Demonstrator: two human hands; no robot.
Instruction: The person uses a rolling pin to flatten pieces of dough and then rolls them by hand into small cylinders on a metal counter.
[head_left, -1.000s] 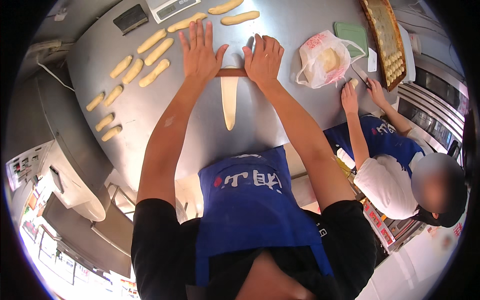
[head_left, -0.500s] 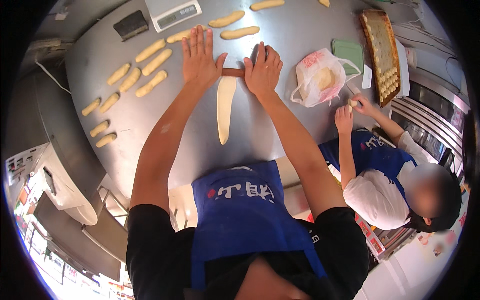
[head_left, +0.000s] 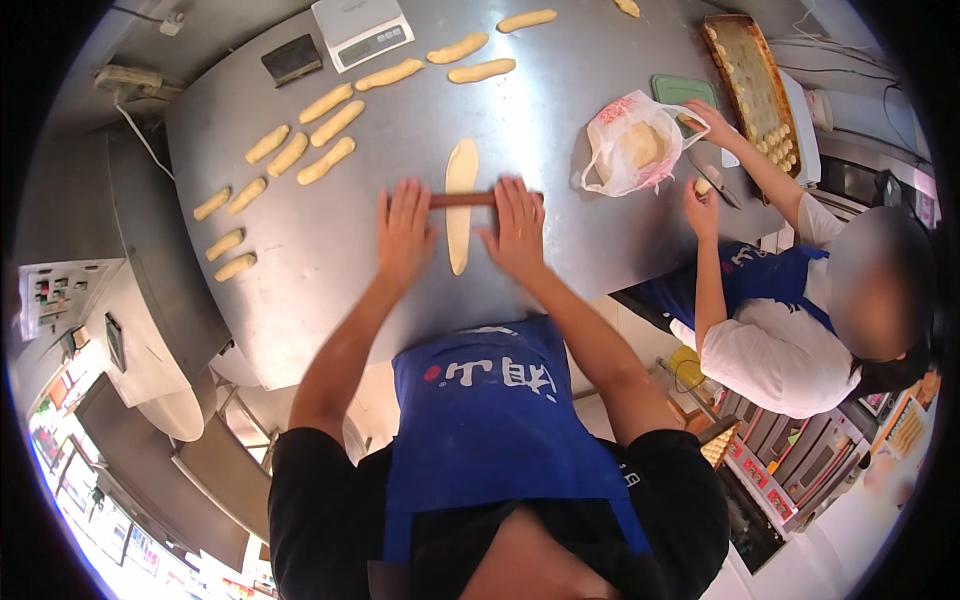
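Dough strip (head_left: 459,240): flat, lengthwise to near edge of metal surface (head_left: 300,230), tip short of it. Rolling pin (head_left: 462,199) across strip, approx. mid-length. L hand (head_left: 405,235) & R hand (head_left: 517,235) apart, one each side of strip, fingers straight, laid over pin. Dough rolls (head_left: 338,122) toward far & L edges; scale (head_left: 360,30) nr far edge. White bag (head_left: 603,125) toward R edge; tray (head_left: 757,85) nr far R corner.

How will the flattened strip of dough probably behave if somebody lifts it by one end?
The dough strip is probably floppy, since it looks thin and flat under the rolling pin. Being long and narrow, it may stretch or sag. It seems less apt to roll than the rounder dough pieces on the table.
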